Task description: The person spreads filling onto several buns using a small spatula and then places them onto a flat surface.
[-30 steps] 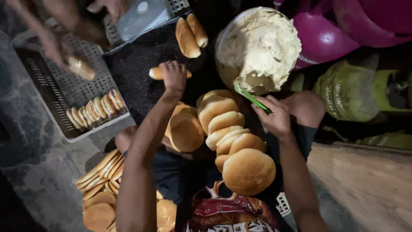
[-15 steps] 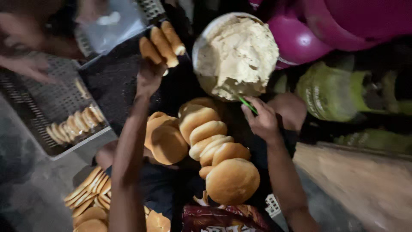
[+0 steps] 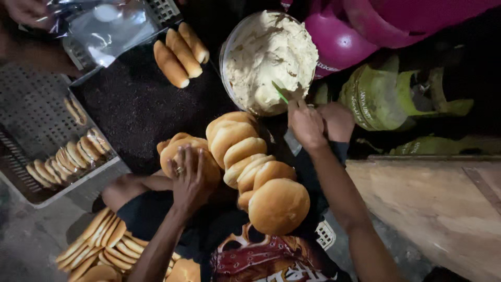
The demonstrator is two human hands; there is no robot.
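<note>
My left hand [image 3: 189,177], with a ring on one finger, rests on a round bun [image 3: 175,150] at the near end of a dark tray [image 3: 130,109]. My right hand [image 3: 304,121] grips a green-handled spreader [image 3: 280,92] whose tip is dug into pale cream in a large round bowl [image 3: 237,39]. A row of stacked buns [image 3: 253,167] leans across my lap between both hands. Three long filled buns [image 3: 180,49] lie at the tray's far end.
A perforated metal tray [image 3: 31,115] at left holds wrapped buns [image 3: 65,159]. Another person's hand [image 3: 23,10] holds a clear plastic bag [image 3: 107,28] at top left. More buns [image 3: 94,243] pile at bottom left. Pink tubs [image 3: 365,31], a green gas cylinder [image 3: 376,99] and a wooden board [image 3: 433,209] stand right.
My left hand has drawn back from the long buns at the tray's far end to the round bun near my lap. My right hand has pushed the spreader into the cream.
</note>
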